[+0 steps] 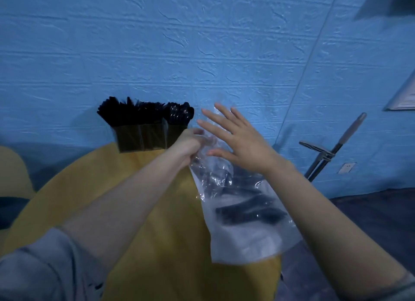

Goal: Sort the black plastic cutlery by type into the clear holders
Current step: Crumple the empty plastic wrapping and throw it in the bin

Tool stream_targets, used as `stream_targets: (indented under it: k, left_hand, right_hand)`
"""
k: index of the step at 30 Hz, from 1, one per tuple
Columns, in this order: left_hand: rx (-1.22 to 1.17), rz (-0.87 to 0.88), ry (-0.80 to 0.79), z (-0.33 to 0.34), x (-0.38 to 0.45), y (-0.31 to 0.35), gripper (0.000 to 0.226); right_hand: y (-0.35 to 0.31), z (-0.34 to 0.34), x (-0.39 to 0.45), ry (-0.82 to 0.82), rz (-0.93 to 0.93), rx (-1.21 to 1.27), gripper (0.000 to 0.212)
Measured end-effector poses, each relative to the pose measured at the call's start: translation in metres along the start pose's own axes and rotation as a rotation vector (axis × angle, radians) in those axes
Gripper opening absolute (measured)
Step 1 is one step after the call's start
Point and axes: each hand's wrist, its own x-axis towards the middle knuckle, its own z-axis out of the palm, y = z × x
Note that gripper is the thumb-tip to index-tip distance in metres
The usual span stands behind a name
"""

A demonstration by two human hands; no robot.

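A blue brick-textured wall (202,42) fills the upper view, and no writing or brand can be read anywhere. Below it a round yellow tabletop (146,233) carries everything. A large clear plastic bag (242,233) lies over the tabletop's right edge, its lower end hanging past the rim; loose black cutlery (249,211) shows through it, too blurred to tell by type. At the tabletop's far edge, against the wall, stand the clear holders (143,136) in a row, packed with upright black cutlery. The left hand (188,145) pinches the bag's crumpled upper end with curled fingers, just in front of the rightmost holder. The right hand (238,143) hovers over the bag's top, fingers straight and spread, holding nothing. A metal stand (325,154) rises beyond the right edge.
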Motion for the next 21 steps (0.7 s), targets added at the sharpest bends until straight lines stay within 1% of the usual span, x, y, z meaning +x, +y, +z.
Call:
stream_targets:
  k: [2, 4, 6, 8, 9, 11, 12, 15, 16, 18, 21]
  left_hand:
    - [0.005, -0.001, -0.027, 0.002, 0.009, 0.007, 0.027]
    - [-0.009, -0.010, -0.088, 0.003, 0.014, 0.012, 0.021]
    - [-0.026, -0.018, -0.125, 0.005, 0.015, 0.018, 0.015]
    - [-0.095, -0.041, -0.160, 0.005, 0.015, 0.024, 0.018]
    - [-0.126, -0.044, -0.173, 0.005, 0.014, 0.028, 0.023]
    - [-0.160, -0.043, -0.188, 0.007, 0.011, 0.037, 0.042]
    - [-0.165, -0.039, -0.201, 0.008, 0.009, 0.044, 0.045]
    - [-0.168, -0.025, -0.255, 0.013, 0.001, 0.070, 0.023]
    - [-0.171, -0.033, -0.263, 0.016, -0.004, 0.081, 0.021]
    - [-0.169, -0.049, -0.289, 0.022, -0.012, 0.102, 0.024]
    - [-0.186, -0.085, -0.315, 0.035, -0.023, 0.130, 0.024]
  right_hand:
    - [0.012, 0.004, 0.005, -0.132, 0.132, 0.049, 0.078]
    - [0.019, 0.006, 0.008, -0.229, 0.276, 0.152, 0.090]
    - [0.021, 0.005, 0.009, -0.265, 0.411, 0.271, 0.094]
    - [0.020, 0.001, 0.007, -0.271, 0.548, 0.394, 0.095]
    - [0.019, -0.002, 0.006, -0.249, 0.604, 0.455, 0.094]
    - [0.018, -0.008, 0.006, -0.169, 0.677, 0.560, 0.089]
    - [0.018, -0.011, 0.006, -0.123, 0.709, 0.614, 0.086]
    - [0.017, -0.034, 0.012, -0.026, 0.856, 0.771, 0.072]
    - [0.017, -0.043, 0.014, -0.006, 0.907, 0.809, 0.066]
    - [0.018, -0.064, 0.017, 0.041, 0.990, 0.833, 0.055]
    - [0.020, -0.098, 0.021, 0.120, 1.083, 0.841, 0.045]
